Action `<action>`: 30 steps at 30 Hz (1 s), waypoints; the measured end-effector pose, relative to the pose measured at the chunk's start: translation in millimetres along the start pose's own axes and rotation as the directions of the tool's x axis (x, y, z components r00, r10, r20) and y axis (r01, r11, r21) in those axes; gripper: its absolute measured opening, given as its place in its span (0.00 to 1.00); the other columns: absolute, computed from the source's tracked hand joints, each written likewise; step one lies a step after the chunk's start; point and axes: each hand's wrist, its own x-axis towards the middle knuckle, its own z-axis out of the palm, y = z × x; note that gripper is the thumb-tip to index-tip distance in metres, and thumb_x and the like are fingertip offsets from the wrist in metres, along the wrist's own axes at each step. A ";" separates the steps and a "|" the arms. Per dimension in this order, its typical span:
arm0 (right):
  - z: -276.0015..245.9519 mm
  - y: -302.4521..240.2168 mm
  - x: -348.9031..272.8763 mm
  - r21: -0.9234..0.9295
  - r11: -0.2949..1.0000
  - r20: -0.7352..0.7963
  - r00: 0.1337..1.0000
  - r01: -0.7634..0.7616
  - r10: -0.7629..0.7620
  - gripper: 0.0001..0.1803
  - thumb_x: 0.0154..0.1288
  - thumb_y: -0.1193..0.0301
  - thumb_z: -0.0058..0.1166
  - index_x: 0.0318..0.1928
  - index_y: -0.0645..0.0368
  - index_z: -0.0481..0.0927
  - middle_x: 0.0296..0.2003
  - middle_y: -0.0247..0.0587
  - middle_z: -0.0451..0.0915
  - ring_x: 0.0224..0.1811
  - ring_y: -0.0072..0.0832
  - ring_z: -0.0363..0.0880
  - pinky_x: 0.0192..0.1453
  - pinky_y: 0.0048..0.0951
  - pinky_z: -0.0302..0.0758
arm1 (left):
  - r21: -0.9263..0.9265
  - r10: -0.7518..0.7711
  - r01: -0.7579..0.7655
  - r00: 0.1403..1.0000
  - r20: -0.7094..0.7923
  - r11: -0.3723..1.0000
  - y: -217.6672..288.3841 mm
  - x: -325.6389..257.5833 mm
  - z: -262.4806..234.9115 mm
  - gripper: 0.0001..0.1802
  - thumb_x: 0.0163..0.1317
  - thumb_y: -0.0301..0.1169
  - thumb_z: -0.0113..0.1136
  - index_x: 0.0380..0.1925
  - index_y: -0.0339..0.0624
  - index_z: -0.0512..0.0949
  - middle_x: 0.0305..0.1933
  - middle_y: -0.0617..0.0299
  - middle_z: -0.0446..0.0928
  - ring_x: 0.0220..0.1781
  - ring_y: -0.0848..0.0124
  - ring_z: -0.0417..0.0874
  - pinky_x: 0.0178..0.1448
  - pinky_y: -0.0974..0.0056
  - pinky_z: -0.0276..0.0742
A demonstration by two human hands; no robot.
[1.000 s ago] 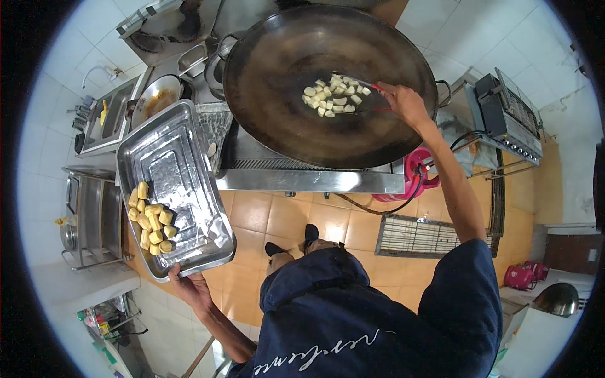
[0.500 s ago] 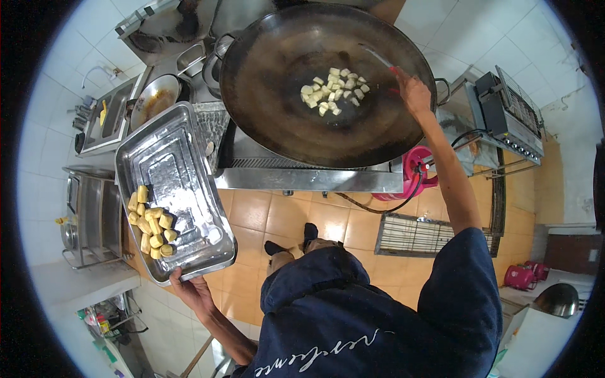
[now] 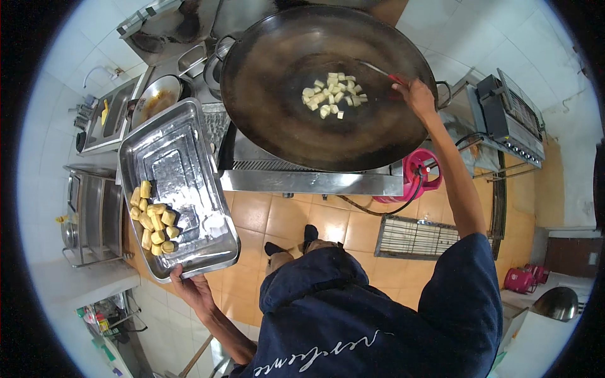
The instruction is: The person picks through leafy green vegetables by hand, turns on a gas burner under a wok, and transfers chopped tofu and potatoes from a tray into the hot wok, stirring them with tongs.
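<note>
A large dark wok (image 3: 283, 129) sits on the stove, with several pale cut chunks (image 3: 331, 99) lying in its middle. Over the wok's right side, my right hand (image 3: 418, 98) is closed around the red handle of a slim metal utensil (image 3: 376, 68); its tip reaches above the wok and its exact kind is unclear. My left hand (image 3: 194, 291) grips the near edge of a rectangular steel tray (image 3: 205, 208), tilted beside the stove. Peeled yellow chunks (image 3: 157, 222), thicker than those in the wok, are gathered at the tray's left side.
A used pan (image 3: 162, 94) stands left of the wok, near a steel sink (image 3: 115, 118). Right of the stove are a pink gas cylinder (image 3: 423, 183) with its hose, a floor grate (image 3: 413, 236) and a dark grill-like appliance (image 3: 512, 120).
My right hand and the utensil have lowered slightly toward the wok. Some pale chunks have shifted. The tray sits slightly further right and still rests in my left hand.
</note>
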 end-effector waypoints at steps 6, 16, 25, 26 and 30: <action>5.1 -63.6 -17.2 0.256 0.965 0.112 0.989 0.062 -0.094 0.20 0.71 0.54 0.47 0.59 0.43 0.78 0.45 0.53 0.81 0.48 0.51 0.81 0.51 0.48 0.77 | 0.034 0.033 -0.031 0.999 -0.042 0.999 4.5 1.3 1.1 0.28 0.62 0.27 0.53 0.62 0.32 0.62 0.64 0.50 0.69 0.64 0.60 0.74 0.67 0.55 0.74; 55.0 -69.0 13.4 -0.007 1.000 -0.135 0.991 0.010 -0.011 0.18 0.72 0.57 0.46 0.58 0.40 0.78 0.39 0.56 0.79 0.42 0.52 0.82 0.44 0.50 0.78 | -0.016 0.000 0.000 0.999 -0.033 1.000 8.9 2.9 -16.2 0.27 0.61 0.25 0.55 0.61 0.36 0.65 0.62 0.53 0.72 0.62 0.60 0.75 0.67 0.56 0.74; 33.7 -83.6 19.2 -0.025 1.000 -0.227 0.974 -0.005 -0.001 0.19 0.73 0.58 0.43 0.62 0.37 0.73 0.46 0.56 0.77 0.39 0.54 0.82 0.41 0.51 0.79 | 0.036 -0.006 0.007 0.999 -0.037 0.999 11.9 3.1 -14.4 0.27 0.61 0.27 0.53 0.61 0.34 0.64 0.61 0.51 0.72 0.60 0.61 0.77 0.63 0.56 0.77; 31.2 -77.5 20.5 -0.025 1.000 -0.228 0.974 -0.005 -0.001 0.19 0.73 0.58 0.43 0.62 0.37 0.73 0.46 0.56 0.77 0.39 0.54 0.82 0.41 0.51 0.79 | 0.036 -0.006 0.007 0.999 -0.037 0.999 12.0 4.0 -15.3 0.27 0.61 0.27 0.53 0.61 0.34 0.64 0.61 0.51 0.72 0.60 0.61 0.77 0.63 0.56 0.77; 33.1 -51.3 22.0 -0.072 0.993 -0.227 0.971 -0.095 0.077 0.19 0.73 0.59 0.42 0.61 0.36 0.73 0.46 0.56 0.77 0.39 0.55 0.82 0.41 0.51 0.79 | 0.033 -0.019 0.020 0.999 -0.041 0.999 11.9 3.4 -15.3 0.26 0.61 0.27 0.53 0.60 0.34 0.64 0.61 0.52 0.72 0.59 0.61 0.77 0.63 0.56 0.77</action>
